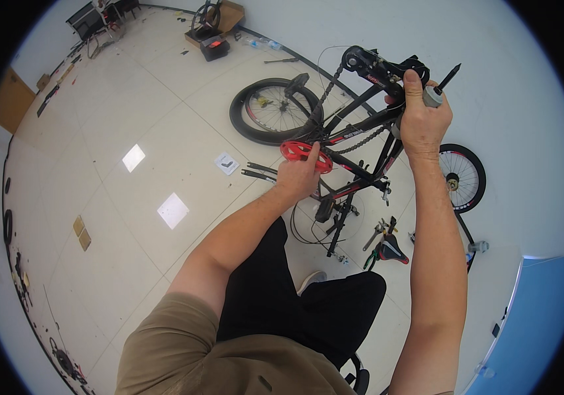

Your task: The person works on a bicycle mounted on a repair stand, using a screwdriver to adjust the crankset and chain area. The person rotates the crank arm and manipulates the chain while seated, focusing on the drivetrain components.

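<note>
Before me a black bicycle frame (361, 123) with red trim is held off the usual riding position, its rear end up. My left hand (302, 175) touches the red chainring guard (296, 149), index finger extended onto its edge. A chain (330, 91) runs from there to the black rear derailleur (368, 61). My right hand (425, 118) is closed around a grey-handled tool (433, 97) with a black pointed end, perhaps a screwdriver. Its thumb presses against the black part beside the derailleur. The fingers of that hand are mostly hidden.
A wheel (242, 111) lies beyond the frame; another wheel (479, 180) leans near the right wall. A saddle (393, 249), an adjustable wrench (373, 237) and green-handled pliers (371, 258) lie on the floor. An open cardboard box (232, 17) stands at the far wall.
</note>
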Motion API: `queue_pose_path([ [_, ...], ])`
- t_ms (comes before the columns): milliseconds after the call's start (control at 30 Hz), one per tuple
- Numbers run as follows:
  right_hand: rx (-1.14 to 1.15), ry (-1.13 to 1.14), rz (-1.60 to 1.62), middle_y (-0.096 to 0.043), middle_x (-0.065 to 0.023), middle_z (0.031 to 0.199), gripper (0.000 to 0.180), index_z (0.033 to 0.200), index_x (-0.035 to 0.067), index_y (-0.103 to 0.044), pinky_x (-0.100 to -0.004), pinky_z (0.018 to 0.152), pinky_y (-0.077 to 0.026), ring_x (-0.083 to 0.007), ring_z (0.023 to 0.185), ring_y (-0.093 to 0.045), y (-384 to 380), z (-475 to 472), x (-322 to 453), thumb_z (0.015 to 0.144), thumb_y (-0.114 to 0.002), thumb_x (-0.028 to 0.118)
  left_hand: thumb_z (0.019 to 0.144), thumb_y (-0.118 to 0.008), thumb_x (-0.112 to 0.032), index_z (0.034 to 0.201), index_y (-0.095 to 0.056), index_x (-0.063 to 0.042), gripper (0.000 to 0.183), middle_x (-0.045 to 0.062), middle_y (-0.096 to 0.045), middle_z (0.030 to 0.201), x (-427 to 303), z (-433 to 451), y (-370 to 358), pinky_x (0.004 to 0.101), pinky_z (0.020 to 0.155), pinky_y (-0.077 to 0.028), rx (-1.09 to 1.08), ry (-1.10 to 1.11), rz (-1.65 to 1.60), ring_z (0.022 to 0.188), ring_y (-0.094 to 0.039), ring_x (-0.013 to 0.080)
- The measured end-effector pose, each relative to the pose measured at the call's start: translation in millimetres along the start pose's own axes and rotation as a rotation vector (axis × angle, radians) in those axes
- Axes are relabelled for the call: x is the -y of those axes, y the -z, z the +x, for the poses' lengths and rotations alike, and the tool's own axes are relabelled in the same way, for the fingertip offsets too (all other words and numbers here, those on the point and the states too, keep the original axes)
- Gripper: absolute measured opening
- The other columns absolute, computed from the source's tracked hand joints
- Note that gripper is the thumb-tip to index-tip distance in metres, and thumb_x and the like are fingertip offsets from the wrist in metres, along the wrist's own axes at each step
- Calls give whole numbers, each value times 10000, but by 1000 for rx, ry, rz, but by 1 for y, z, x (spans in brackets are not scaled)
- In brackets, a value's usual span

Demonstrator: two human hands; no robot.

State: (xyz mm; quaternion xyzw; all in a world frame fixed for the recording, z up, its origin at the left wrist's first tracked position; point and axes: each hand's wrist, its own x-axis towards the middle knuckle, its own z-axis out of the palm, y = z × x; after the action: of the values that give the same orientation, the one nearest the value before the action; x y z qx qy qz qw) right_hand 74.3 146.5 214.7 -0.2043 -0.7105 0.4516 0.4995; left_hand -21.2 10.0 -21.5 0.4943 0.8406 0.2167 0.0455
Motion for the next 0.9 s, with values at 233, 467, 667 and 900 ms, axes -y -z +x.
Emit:
queue_pose_path([
  [233, 2, 3, 32, -697, -57, 780, 430, 978, -19, -596, -268, 573, -569, -122, 629, -655, -1, -2, 1, 941, -781, 368, 934, -652, -377, 1599, -271, -50, 833, 172, -726, 779, 6, 6, 4, 485, 705, -563, 43, 149, -43, 717, -721, 371],
  [467, -3, 10, 5, -692, -58, 774, 438, 976, -24, -596, -269, 571, -567, -124, 632, -657, 1, 0, -2, 941, -779, 372, 931, -655, -375, 1582, -293, -42, 816, 183, -736, 830, 17, 8, 2, 498, 735, -558, 36, 168, -102, 783, -724, 388],
  [667, 11, 18, -9, -704, -60, 788, 450, 985, -25, -593, -257, 585, -546, -136, 645, -678, 1, -1, 2, 943, -776, 383, 925, -661, -339, 1564, -367, -104, 742, 175, -725, 793, 17, 7, -5, 507, 708, -555, -80, 119, -165, 750, -718, 378],
  [900, 2, 16, -10, -715, -64, 799, 464, 994, -29, -595, -254, 589, -540, -137, 646, -680, 0, -1, -1, 944, -773, 396, 919, -663, -311, 1573, -374, -178, 728, 152, -703, 723, 9, 5, 0, 492, 639, -553, -34, 47, -52, 671, -703, 365],
])
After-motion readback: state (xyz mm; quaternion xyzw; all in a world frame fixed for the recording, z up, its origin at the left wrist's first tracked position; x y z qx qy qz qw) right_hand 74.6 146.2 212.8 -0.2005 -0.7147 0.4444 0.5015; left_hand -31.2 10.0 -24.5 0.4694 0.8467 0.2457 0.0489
